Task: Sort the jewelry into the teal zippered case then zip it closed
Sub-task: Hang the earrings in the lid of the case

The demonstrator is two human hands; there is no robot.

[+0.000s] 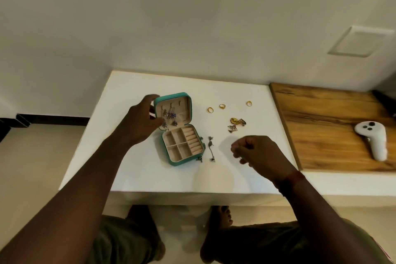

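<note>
The teal zippered case (174,162) lies open on the white table (137,169), its lid (186,97) standing upright with silver pendants (170,116) hanging inside. The beige tray compartments look empty. My left hand (142,121) holds the lid's left edge, fingers curled round its top corner. My right hand (255,151) hovers right of the case, fingers curled in a blurred loose fist; whether it holds anything is unclear. A silver chain piece (211,149) lies beside the case. Three gold rings (222,106) and a cluster of gold and silver earrings (236,124) lie further back.
A wooden board (321,126) adjoins the table on the right and carries a white handheld controller (374,140). The wall runs behind the table. My knees and feet show below the table's front edge.
</note>
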